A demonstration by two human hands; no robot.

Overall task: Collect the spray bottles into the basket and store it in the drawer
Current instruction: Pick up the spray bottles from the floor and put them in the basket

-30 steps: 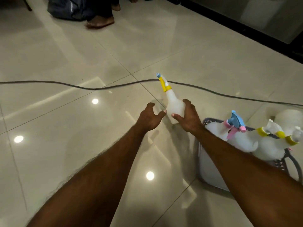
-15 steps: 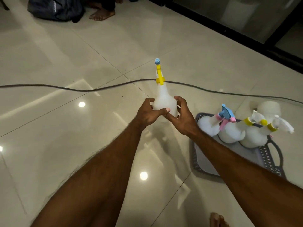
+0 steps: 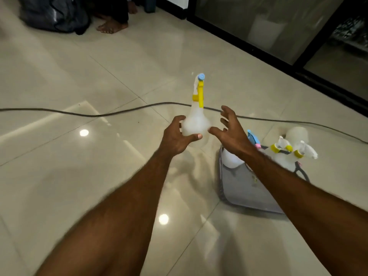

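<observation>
A white spray bottle (image 3: 196, 120) with a yellow trigger and blue nozzle stands upright above the floor tiles, gripped around its round body by my left hand (image 3: 177, 136). My right hand (image 3: 231, 132) is just to the right of the bottle, fingers spread, not touching it. A grey mesh basket (image 3: 243, 188) sits on the floor at the right, partly behind my right forearm. Several white spray bottles (image 3: 286, 154) lie in its far end, two with yellow collars and one with a blue and pink head.
A dark cable (image 3: 83, 113) runs across the glossy floor behind the bottle. A dark-framed glass door (image 3: 278, 36) lines the far right. A person's bare foot (image 3: 111, 27) and a dark bag (image 3: 53, 16) are at the top left.
Both hands held the bottle half a second ago. Now my right hand has let go and opened beside it, while my left hand keeps hold of the upright bottle.
</observation>
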